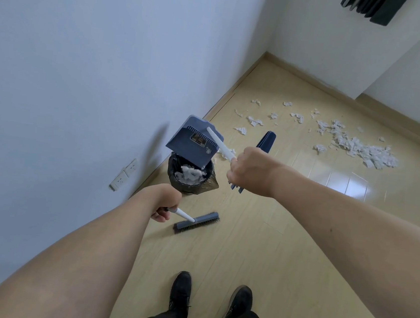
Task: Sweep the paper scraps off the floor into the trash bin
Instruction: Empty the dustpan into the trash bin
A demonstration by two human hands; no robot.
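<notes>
My right hand (pixel 250 172) grips the white handle of a blue dustpan (pixel 192 141), which is tipped mouth-down over a small black-lined trash bin (pixel 190 182) by the wall. White paper scraps lie inside the bin (pixel 190 175). My left hand (pixel 163 202) holds the white handle of a blue broom (pixel 196 222), whose bristled head rests on the floor just in front of the bin. A large pile of white paper scraps (pixel 357 146) lies scattered on the wooden floor to the far right, with smaller bits (pixel 254 120) closer to the wall.
A white wall with two sockets (pixel 124 175) runs along the left. A dark blue object (pixel 267 140) stands behind my right hand. My two black shoes (pixel 209 300) stand on the pale wood floor at the bottom. A dark item (pixel 370 5) hangs at top right.
</notes>
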